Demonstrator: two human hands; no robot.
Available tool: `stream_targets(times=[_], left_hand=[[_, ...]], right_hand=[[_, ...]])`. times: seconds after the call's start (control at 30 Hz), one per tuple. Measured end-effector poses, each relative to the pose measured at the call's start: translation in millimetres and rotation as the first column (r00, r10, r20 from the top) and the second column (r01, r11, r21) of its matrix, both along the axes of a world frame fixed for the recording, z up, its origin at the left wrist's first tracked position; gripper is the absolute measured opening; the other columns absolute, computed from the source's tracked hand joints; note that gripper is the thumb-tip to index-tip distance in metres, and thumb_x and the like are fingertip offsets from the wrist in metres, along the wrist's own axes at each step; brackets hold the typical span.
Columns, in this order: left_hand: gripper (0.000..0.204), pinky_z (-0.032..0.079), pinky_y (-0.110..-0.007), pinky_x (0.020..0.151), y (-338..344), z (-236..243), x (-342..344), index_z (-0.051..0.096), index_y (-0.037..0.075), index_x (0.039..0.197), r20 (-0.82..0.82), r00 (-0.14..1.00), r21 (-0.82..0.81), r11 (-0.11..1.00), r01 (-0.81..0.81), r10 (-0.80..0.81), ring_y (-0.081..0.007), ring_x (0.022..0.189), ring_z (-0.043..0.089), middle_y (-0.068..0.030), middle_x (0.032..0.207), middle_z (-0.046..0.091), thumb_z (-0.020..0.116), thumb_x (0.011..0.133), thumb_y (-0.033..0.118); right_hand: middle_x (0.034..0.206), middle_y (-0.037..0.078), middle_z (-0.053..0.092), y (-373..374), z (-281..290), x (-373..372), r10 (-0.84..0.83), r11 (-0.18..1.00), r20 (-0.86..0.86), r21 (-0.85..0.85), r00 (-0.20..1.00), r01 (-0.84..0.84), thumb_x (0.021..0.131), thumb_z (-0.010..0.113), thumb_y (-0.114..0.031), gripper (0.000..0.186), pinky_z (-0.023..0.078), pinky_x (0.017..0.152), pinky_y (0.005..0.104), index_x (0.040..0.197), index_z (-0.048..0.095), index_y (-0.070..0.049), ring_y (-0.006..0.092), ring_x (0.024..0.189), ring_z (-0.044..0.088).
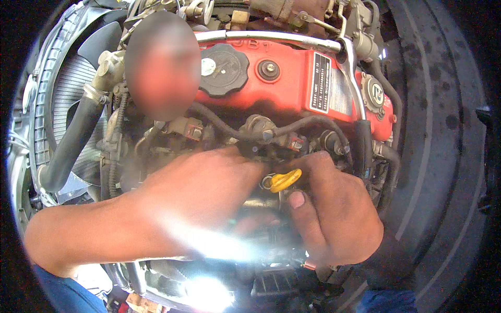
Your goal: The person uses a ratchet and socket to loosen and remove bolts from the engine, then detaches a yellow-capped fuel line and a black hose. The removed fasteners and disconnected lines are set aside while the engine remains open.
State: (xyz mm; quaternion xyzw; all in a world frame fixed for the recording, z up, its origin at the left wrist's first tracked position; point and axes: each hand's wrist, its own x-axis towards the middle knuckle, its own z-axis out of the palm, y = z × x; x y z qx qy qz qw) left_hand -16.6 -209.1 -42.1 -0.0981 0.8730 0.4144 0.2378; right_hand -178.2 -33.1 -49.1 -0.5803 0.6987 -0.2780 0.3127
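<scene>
Two bare hands at work in an engine bay; clock directions are read from the yellow ring handle point(286, 181), which sits tilted between them. The left hand point(229, 167) lies at nine o'clock, knuckles upward, its fingertips out of sight among the parts; whether its grip is spread or pinching cannot be told. The right hand point(339, 208) lies at four o'clock, fingers curled inward and thumb apart from them, just beside the ring; its inner side is hidden, so one cannot tell whether this grip closes on anything or touches the ring. A shiny metal cylinder point(260, 202) shows below, toward seven to eight o'clock. At twelve stands the red engine cover point(292, 73), with a black cap point(224, 70) on it at eleven; a thin black hose point(219, 125) runs between cover and hands, and a thick black hose point(78, 141) lies just past nine. The step in hand appears to be close two-handed work by feel, low beside the engine. The next move, by judgement, calls for small, coordinated finger motions, with the right thumb kept from snagging the ring.
</scene>
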Motion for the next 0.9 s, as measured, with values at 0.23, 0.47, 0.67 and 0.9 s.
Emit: stream_targets(times=[0.23, 0.47, 0.67, 0.9], left_hand=[[0.046, 0.054, -0.055, 0.09, 1, -6, 5, 0.068, -0.003, 0.118, -0.097, 0.995, 0.018, 1.0, -0.022, 0.024, -0.0479, 0.101, 0.067, -0.0263, 0.103, 0.07, 0.077, 0.09, 0.033], [0.042, 0.054, -0.053, 0.091, 0, -8, 7, 0.07, -0.003, 0.116, -0.162, 0.987, 0.006, 1.0, -0.003, 0.004, -0.0474, 0.1, 0.067, -0.0261, 0.102, 0.07, 0.076, 0.092, 0.031], [0.043, 0.054, -0.054, 0.093, -2, -8, 5, 0.07, -0.003, 0.119, -0.139, 0.99, 0.004, 0.999, 0.034, -0.033, -0.0475, 0.102, 0.066, -0.0264, 0.103, 0.069, 0.076, 0.092, 0.03], [0.044, 0.053, -0.053, 0.098, 1, -9, 6, 0.069, -0.003, 0.12, -0.235, 0.972, -0.019, 1.0, 0.011, -0.015, -0.0466, 0.11, 0.064, -0.0257, 0.113, 0.067, 0.077, 0.092, 0.031]], right_hand=[[0.085, 0.026, 0.067, 0, 6, -3, -0.068, 0.996, 0.081, 0.064, 0.994, 0.063, 0.102, 0.06, -0.013, 0.027, 0.054, 0.07, 0.057, 0.12, 0.049, 0.003, 0.0506, 0.078, 0.069], [0.088, 0.025, 0.068, 1, 9, -4, -0.093, 0.995, 0.126, 0.033, 0.988, 0.09, 0.106, 0.057, -0.015, 0.023, 0.054, 0.071, 0.054, 0.12, 0.052, 0.003, 0.05, 0.079, 0.07], [0.089, 0.025, 0.069, 4, 11, -7, -0.096, 0.995, 0.149, 0.031, 0.984, 0.093, 0.106, 0.058, -0.015, 0.024, 0.054, 0.071, 0.0529, 0.12, 0.054, 0.003, 0.0491, 0.079, 0.07], [0.087, 0.024, 0.069, 4, 12, -8, -0.077, 0.996, 0.11, -0.044, 0.991, 0.082, 0.107, 0.058, -0.015, 0.021, 0.054, 0.069, 0.053, 0.119, 0.054, 0.002, 0.0489, 0.079, 0.07]])
